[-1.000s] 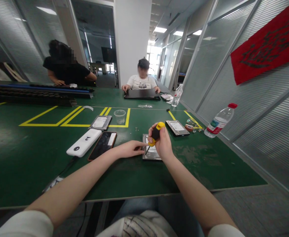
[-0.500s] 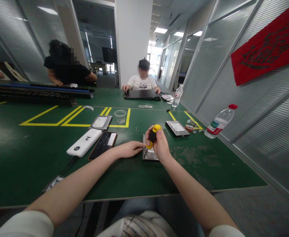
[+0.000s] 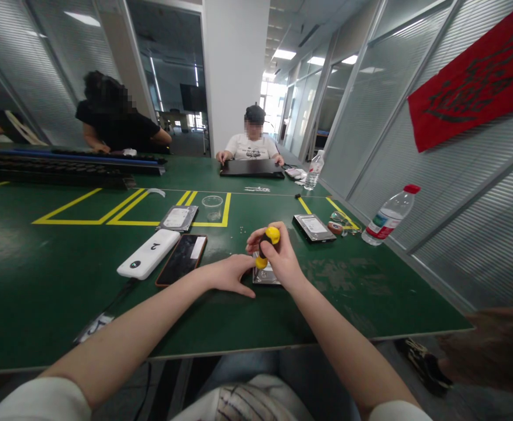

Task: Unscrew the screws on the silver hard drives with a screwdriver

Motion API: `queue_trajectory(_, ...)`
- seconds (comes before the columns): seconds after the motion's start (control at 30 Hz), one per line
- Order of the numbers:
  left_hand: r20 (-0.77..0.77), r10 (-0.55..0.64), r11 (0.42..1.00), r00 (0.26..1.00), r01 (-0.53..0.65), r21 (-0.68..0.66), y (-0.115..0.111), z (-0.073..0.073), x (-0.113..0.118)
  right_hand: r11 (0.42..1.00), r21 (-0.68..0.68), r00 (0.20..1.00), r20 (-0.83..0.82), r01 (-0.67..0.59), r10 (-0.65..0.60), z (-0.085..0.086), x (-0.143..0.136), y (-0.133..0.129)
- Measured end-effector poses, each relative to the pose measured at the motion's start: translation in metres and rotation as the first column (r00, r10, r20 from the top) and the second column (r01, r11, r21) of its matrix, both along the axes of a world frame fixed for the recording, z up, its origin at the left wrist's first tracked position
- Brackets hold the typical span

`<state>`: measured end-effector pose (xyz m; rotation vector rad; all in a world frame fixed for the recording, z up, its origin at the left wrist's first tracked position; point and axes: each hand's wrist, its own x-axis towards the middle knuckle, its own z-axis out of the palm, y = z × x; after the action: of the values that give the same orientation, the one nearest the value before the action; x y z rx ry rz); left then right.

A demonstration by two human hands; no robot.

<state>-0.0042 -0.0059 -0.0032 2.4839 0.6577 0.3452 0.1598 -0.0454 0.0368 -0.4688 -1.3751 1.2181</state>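
So there's a big green table [image 3: 348, 298] under both hands, glass walls with blinds [image 3: 479, 234] off to their right, a white pillar [image 3: 236, 70] straight beyond them, bright ceiling lights [image 3: 285, 54] further back, and grey floor [image 3: 462, 403] past the table edge.

In front of you, a clear plastic cup [image 3: 213, 208] stands on the green table [image 3: 348, 292], and a red banner [image 3: 471, 88] hangs at right.

Glossy clear plastic bottle [image 3: 383, 219], smooth white plastic power bank [image 3: 148, 254], silvery metal hard drive [image 3: 260, 277]
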Motion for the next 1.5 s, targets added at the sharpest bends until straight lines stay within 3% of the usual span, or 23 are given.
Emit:
queue_trajectory(0.13, 0.054, 0.019, 0.999, 0.998, -0.021, 0.038, 0.002, -0.013, 0.008, 1.0, 0.015, 1.0, -0.006, 0.004, -0.004, -0.001, -0.001, 0.0)
queue_trajectory(0.33, 0.02, 0.167, 0.976, 0.986, -0.168, 0.14, 0.0, -0.018, 0.015, 0.997, -0.052, 0.999, 0.019, -0.049, 0.05, 0.001, -0.003, 0.006)
queue_trajectory(0.57, 0.016, 0.124, 0.977, 0.992, -0.125, 0.17, 0.0, -0.018, 0.018, 0.997, -0.039, 0.997, -0.024, 0.072, -0.073, 0.003, -0.002, 0.01)
queue_trajectory(0.77, 0.039, 0.08, 0.983, 0.996, -0.086, 0.161, 0.003, -0.017, 0.017, 0.995, -0.086, 0.996, -0.075, 0.045, -0.052, -0.005, -0.003, 0.011)
queue_trajectory(0.93, 0.061, 0.061, 0.985, 0.996, -0.071, 0.16, 0.004, -0.018, 0.017, 0.994, -0.015, 0.994, -0.021, 0.107, -0.107, -0.001, 0.001, 0.009)
queue_trajectory(1.23, 0.057, 0.07, 0.981, 0.996, -0.079, 0.179, 0.002, -0.015, 0.017, 0.998, -0.068, 0.994, -0.111, 0.008, -0.016, -0.004, 0.004, 0.012)
queue_trajectory(1.5, 0.093, 0.047, 0.986, 0.995, -0.061, 0.153, 0.002, -0.014, 0.017, 0.997, -0.012, 0.995, -0.067, 0.079, -0.08, -0.003, 0.005, 0.01)
